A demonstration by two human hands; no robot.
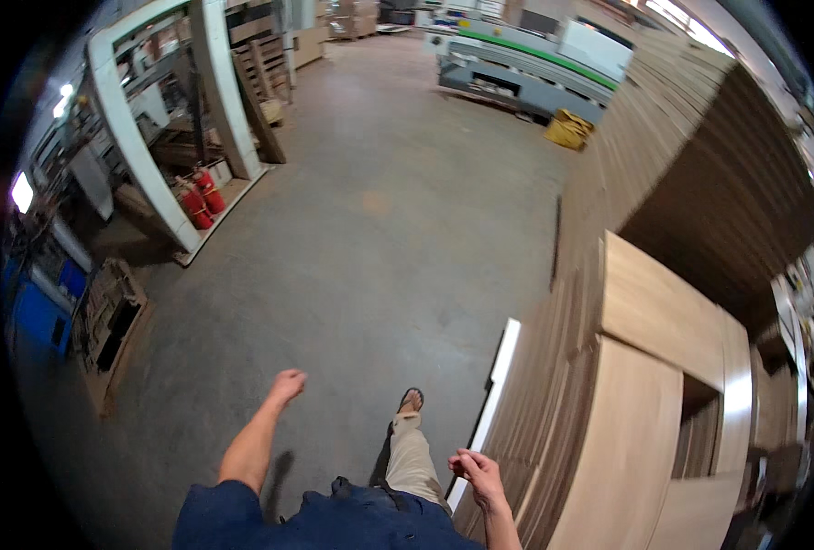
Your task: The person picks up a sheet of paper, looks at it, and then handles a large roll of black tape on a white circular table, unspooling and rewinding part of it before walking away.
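My left hand (288,385) hangs over the grey floor (370,266), its fingers curled into a loose fist with nothing showing in it. Slightly blurred, my right hand (478,475) has its fingers drawn together, and I see no object in them. It is nearest to the stacks of wood-coloured panels (641,440) on my right, apart from them as far as I can tell. Beside that hand, a long white strip (503,357) runs along the base of the stacks. One sandalled foot (411,400) is out in front of me.
A taller panel stack (664,137) rises at the right. Beyond it are a yellow bag (569,129) and a long grey machine (526,78) with a green stripe. At left stand a white metal frame (224,92), red fire extinguishers (194,205) and a wooden crate-like piece (111,330).
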